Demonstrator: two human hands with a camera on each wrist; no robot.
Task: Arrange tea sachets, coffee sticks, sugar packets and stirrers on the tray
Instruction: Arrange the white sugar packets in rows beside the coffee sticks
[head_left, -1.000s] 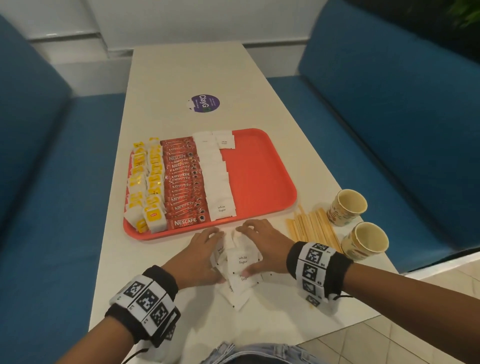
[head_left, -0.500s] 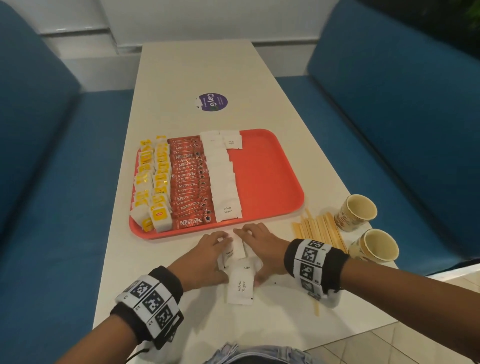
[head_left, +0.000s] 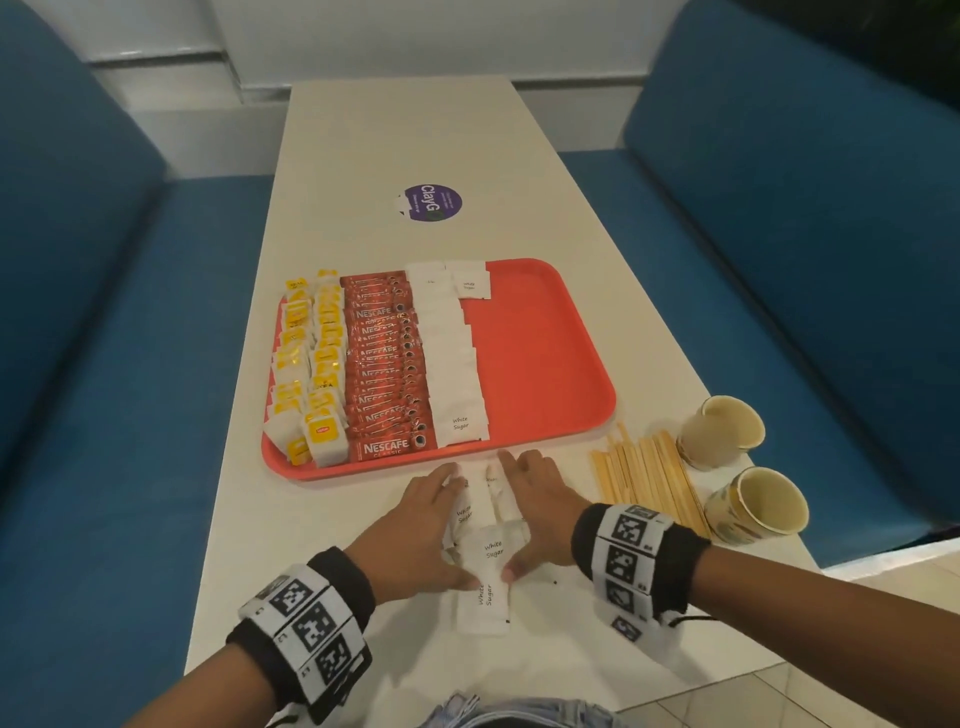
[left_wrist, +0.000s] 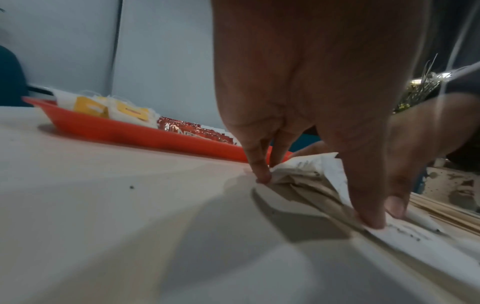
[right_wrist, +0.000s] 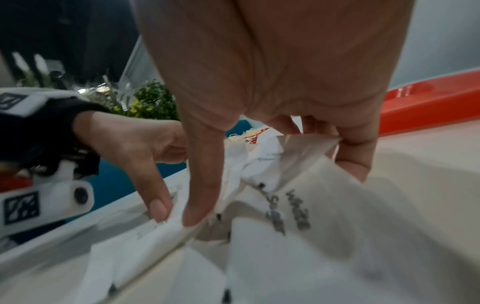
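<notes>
Café booth, blue benches (head_left: 779, 218), table (head_left: 395, 135)

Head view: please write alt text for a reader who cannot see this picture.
Two hands, left hand and right hand, press a loose pile of white sugar packets together on a table, just in front of a red tray. The tray holds rows of tea sachets, coffee sticks and sugar. Wooden stirrers and two paper cups lie to the right.

Coffee sticks (head_left: 383, 370) — "NESCAFE CLASSIC"; sugar packets (head_left: 493, 551) — "White Sugar"; sticker (head_left: 431, 202) "ClayG".
</notes>
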